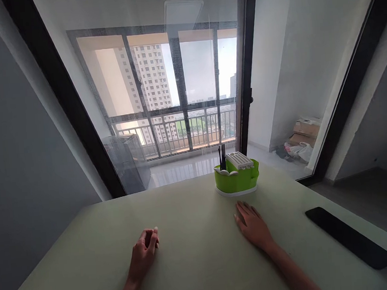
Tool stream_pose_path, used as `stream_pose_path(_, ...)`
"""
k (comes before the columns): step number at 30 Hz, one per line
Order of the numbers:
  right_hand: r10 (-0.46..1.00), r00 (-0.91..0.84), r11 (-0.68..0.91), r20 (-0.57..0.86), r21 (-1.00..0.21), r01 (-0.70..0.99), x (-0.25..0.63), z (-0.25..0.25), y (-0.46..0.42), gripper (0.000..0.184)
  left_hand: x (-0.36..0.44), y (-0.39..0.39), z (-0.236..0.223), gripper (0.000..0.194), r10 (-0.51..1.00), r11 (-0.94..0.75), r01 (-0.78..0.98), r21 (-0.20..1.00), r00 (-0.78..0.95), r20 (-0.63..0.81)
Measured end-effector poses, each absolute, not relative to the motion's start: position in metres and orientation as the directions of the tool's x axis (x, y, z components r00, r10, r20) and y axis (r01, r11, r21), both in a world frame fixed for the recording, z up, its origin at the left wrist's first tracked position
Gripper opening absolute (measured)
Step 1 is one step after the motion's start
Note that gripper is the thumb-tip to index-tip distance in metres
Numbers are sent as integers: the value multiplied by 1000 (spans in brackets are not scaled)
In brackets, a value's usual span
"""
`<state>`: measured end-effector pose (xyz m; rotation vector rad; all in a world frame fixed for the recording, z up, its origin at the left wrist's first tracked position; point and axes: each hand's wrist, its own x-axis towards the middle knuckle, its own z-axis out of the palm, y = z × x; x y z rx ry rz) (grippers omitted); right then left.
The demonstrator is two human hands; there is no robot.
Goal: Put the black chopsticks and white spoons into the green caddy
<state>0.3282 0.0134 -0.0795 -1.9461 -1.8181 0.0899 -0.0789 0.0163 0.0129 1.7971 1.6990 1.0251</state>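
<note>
My left hand (143, 253) rests on the pale table (194, 251) with its fingers loosely curled and the thumb against them; nothing shows in it. My right hand (252, 225) lies palm down on the tabletop, fingers stretched out, holding nothing. Just beyond its fingertips, not touching them, stands a green utensil holder (236, 182) with a white base. Several dark chopsticks (222, 158) stand upright in the holder's left part. A white slotted insert (239, 161) fills the middle of its top.
A long black flat object (350, 236) lies along the table's right side. Behind the table are a dark-framed glass door (246, 70) and a balcony with windows. A cardboard box (303, 133) and plastic bags (302, 151) sit on the floor back right. A grey wall (30, 130) borders the left.
</note>
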Motion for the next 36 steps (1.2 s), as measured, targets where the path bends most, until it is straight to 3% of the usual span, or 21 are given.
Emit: stream_pose_path(36,947,110,9,302,-368,930,330,-81,12,60,-79,17,8,42,971,-158,644,749,-36,236)
